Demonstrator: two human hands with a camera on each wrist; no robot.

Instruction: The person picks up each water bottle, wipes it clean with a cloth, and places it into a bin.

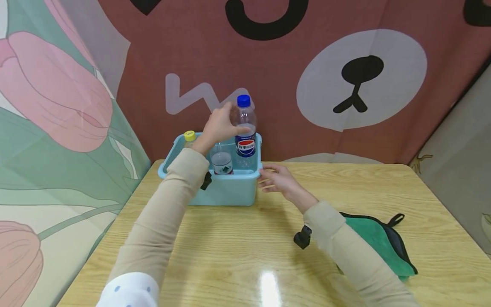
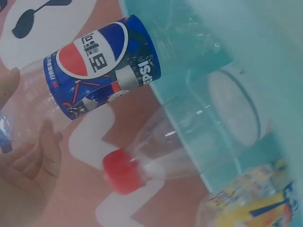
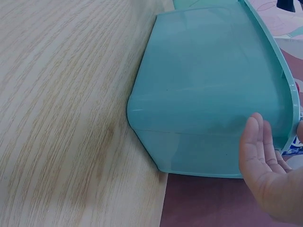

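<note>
My left hand (image 1: 221,125) holds a clear Pepsi bottle (image 1: 246,145) by its upper part, thumb on one side and fingers on the other. The bottle has a blue cap and a blue label, and stands upright over the right end of a light blue plastic basket (image 1: 226,192). My right hand (image 1: 281,181) is at the basket's right front corner, fingers extended along the outer wall just under the rim. Inside the basket are a clear bottle with a red cap (image 2: 122,171) and a yellow-capped bottle (image 1: 189,136), partly hidden by my left arm.
A green cloth (image 1: 377,243) with dark edging and a loop lies on the wooden table (image 1: 230,251) at the right, partly under my right forearm. A printed curtain (image 1: 276,64) hangs close behind the table's back edge.
</note>
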